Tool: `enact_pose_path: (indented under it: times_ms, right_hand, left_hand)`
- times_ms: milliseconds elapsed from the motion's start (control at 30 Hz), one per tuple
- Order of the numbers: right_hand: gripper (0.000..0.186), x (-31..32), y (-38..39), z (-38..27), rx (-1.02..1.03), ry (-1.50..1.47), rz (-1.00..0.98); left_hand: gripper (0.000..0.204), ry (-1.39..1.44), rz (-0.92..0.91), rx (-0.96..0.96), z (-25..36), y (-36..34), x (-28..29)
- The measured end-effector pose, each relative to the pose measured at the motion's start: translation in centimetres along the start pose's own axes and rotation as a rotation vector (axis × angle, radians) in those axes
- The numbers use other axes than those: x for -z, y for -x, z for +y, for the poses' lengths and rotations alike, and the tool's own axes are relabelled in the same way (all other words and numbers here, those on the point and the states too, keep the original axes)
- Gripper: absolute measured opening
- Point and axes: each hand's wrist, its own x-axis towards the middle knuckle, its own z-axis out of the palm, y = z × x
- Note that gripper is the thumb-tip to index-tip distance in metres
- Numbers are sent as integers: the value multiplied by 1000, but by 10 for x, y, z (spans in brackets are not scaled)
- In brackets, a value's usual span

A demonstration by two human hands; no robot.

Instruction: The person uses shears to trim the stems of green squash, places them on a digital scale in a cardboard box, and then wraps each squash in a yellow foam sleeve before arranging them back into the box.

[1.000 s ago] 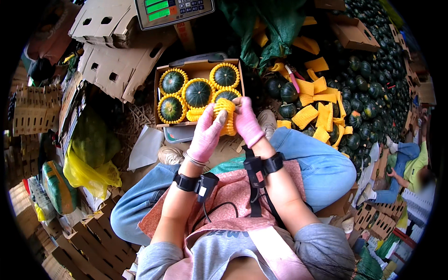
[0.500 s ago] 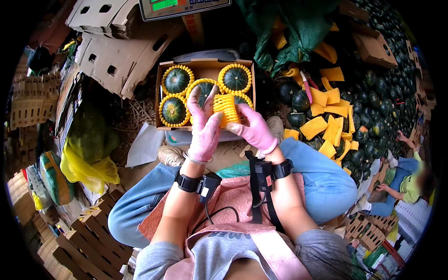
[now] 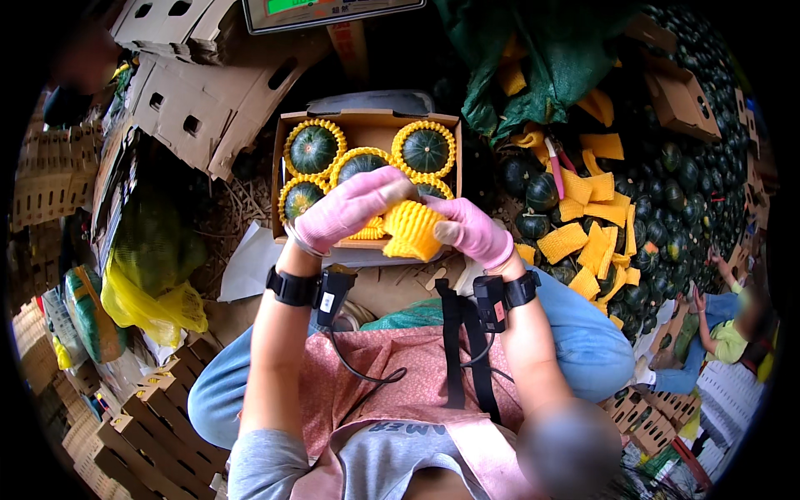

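Observation:
Between my hands is a yellow foam net sleeve (image 3: 412,231), tilted and stretched into a wide ring shape. My left hand (image 3: 354,208), in a pink glove, is closed at its upper left edge, palm turned down. My right hand (image 3: 477,233), also gloved, pinches the sleeve's right side. Just beyond them sits an open cardboard box (image 3: 371,132) holding several dark green squashes, each ringed by a yellow foam net. One squash (image 3: 313,150) is at the far left, another (image 3: 426,150) at the far right. My hands partly cover the near row.
Loose yellow foam nets (image 3: 596,250) and a pink-handled tool (image 3: 555,167) lie on the right beside a large squash pile (image 3: 667,175). Flattened cartons (image 3: 208,108) stack at left. A scale (image 3: 333,10) and green mesh bag (image 3: 542,75) are beyond. Another person (image 3: 708,333) sits far right.
The foam sleeve has come a little nearer to me and tilted, its shape now wider. My left hand has rolled from fingers-up to palm-down; my right hand has moved slightly right.

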Motion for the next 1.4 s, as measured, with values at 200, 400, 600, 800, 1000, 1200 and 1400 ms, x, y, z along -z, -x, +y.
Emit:
enact_pose_path:
  times_ms: [200,400,600,800,1000,1200,1400]
  right_hand:
    - [70,7,-9,-13,-73,105,-15]
    - [68,15,-14,2,-138,42,-18]
    - [51,26,-21,8,-93,161,-123]
    - [32,16,-48,-24,-98,742,-121]
    - [33,42,-83,-20,106,463,440]
    - [29,45,-123,13,162,1511,725]
    - [8,34,-145,13,82,1808,586]
  left_hand:
    - [42,8,-278,75,8,-14,7]
    - [39,-102,-552,201,18,-25,24]
    - [37,-210,-457,134,-5,-11,28]
    - [42,-99,-246,303,-4,-7,36]
    - [38,-98,159,178,-16,-37,77]
    - [35,-1254,204,42,-30,-63,84]
    - [11,-1461,250,249,-37,-58,71]
